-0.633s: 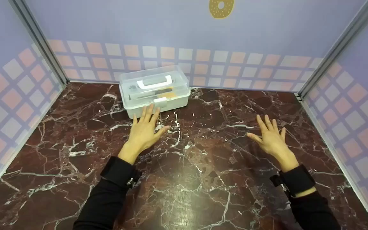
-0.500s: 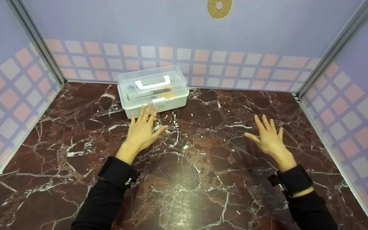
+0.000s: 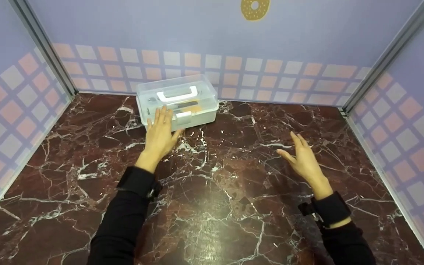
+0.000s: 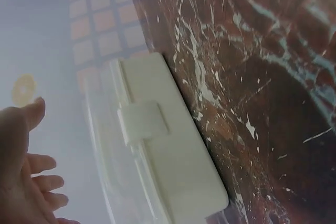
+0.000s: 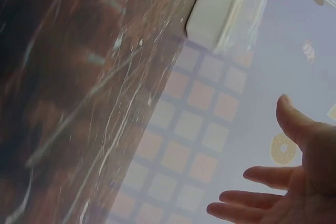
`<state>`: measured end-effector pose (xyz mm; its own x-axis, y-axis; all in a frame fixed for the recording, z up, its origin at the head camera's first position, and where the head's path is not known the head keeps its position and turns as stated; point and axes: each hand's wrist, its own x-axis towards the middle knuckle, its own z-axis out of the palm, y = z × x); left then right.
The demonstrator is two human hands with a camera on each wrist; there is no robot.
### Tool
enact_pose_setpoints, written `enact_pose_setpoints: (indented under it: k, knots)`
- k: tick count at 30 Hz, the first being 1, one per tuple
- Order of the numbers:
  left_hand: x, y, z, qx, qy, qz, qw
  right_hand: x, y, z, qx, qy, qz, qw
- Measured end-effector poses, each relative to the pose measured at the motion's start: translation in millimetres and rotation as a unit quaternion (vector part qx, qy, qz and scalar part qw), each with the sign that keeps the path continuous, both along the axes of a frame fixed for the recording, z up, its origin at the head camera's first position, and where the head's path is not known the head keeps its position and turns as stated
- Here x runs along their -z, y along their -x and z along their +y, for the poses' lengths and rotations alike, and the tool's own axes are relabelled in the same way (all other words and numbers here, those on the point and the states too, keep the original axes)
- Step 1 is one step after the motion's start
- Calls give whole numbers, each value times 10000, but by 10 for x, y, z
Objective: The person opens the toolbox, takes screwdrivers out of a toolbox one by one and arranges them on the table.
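A storage box with a clear lid, white base, white handle and white front latch stands at the back left, its lid closed. Through the lid I make out a yellow item and some grey or dark ones, too blurred to name. My left hand, fingers extended, is in front of the box and overlaps its front left part in the head view; the left wrist view shows a gap between fingers and latch. Off to the right, my right hand hovers over the table with fingers extended, holding nothing.
The dark red marbled table is bounded by a lilac back wall with pink and white squares. Similar side panels stand left and right, joined by grey metal corner posts.
My left hand has moved forward and up, from the box's front edge to over its front left part. The right hand has shifted slightly left and turned. The box has stayed put.
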<state>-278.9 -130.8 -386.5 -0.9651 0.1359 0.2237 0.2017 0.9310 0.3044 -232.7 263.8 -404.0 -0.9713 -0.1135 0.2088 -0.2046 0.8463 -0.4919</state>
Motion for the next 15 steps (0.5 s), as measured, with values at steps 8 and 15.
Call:
enact_pose_setpoints:
  k: [8, 15]
  knots:
    - [-8, 345, -115, -318, 32, 414, 9986, 101, 13, -180, 66, 663, 682, 9954]
    - [55, 551, -144, -340, 195, 447, 9982, 193, 5, -318, 111, 1022, 963, 9900]
